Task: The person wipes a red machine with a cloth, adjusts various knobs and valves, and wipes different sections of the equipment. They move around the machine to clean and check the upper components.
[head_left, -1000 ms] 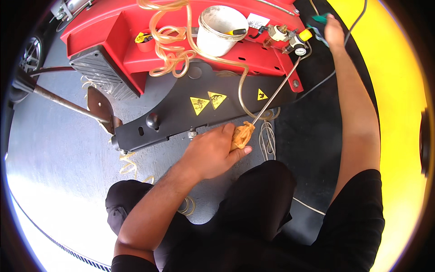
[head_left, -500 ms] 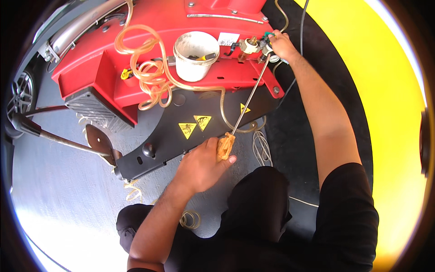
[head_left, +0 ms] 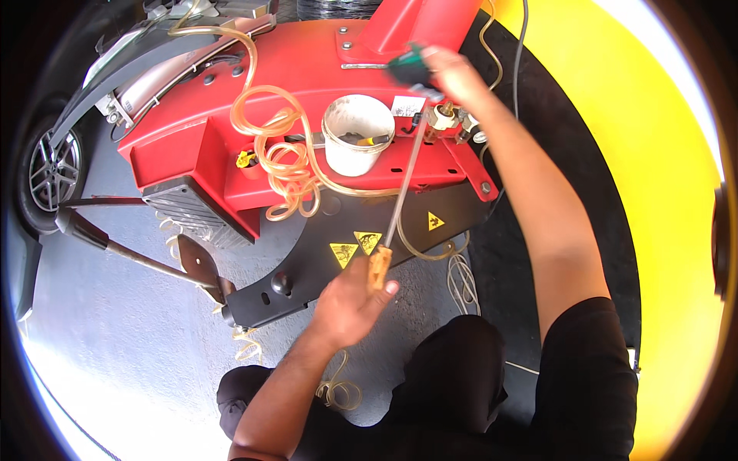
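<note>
My left hand (head_left: 346,307) is closed round the orange handle of a long-shafted screwdriver (head_left: 379,267). Its metal shaft points up and away, the tip ending near brass-and-white fittings (head_left: 444,117) on the red machine (head_left: 307,58). Above those fittings, my right hand (head_left: 457,77) grips a green-topped part with a dark body (head_left: 410,69). Motion blurs that part and the fingers, so its exact kind does not show. A small round gauge (head_left: 480,137) sits beside the fittings, under my right wrist.
A white bucket (head_left: 350,159) with tools inside stands on the machine. Left of it lies a coiled, clear orange hose (head_left: 280,173). A black arm (head_left: 407,223) with yellow warning triangles spans in front; a ridged pedal (head_left: 192,215) and a long lever (head_left: 146,257) are at left.
My right hand has moved up and left from the fittings, lifting the green-topped part off them. The screwdriver tip has swung left. The whole view has shifted somewhat.
</note>
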`<state>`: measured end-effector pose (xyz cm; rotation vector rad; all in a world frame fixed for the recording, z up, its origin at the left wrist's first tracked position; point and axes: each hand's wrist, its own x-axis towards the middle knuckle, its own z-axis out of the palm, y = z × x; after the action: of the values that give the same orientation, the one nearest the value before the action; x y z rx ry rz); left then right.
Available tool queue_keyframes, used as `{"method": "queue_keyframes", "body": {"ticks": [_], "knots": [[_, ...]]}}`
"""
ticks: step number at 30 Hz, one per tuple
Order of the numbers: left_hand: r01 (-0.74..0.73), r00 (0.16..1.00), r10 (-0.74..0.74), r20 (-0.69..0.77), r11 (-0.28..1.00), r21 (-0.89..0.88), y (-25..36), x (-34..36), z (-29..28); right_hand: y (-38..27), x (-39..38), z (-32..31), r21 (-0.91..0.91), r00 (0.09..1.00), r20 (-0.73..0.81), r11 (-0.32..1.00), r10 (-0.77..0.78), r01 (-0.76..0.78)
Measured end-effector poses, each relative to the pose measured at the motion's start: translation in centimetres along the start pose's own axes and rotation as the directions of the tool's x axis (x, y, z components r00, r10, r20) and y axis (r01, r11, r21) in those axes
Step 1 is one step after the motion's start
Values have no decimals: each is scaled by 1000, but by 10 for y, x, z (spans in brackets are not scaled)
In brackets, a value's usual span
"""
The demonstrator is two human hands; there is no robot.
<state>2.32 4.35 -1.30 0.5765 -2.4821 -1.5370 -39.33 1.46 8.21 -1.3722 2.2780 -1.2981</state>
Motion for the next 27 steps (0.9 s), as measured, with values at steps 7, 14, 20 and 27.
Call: {"method": "queue_keyframes", "body": {"ticks": [7, 14, 20, 27], "knots": [[46, 982, -59, -178, 996, -72, 9, 2, -19, 44, -14, 32, -566, 953, 149, 767, -263, 301], [152, 927, -156, -342, 988, -38, 36, -25, -37, -13, 5, 78, -532, 835, 498, 679, -233, 506], [113, 876, -65, -479, 991, 73, 67, -32, -35, -48, 63, 147, -465, 774, 615, 725, -148, 508], [249, 865, -203, -458, 968, 43, 85, -37, -38, -54, 67, 170, -369, 621, 693, 561, -366, 741]]}}
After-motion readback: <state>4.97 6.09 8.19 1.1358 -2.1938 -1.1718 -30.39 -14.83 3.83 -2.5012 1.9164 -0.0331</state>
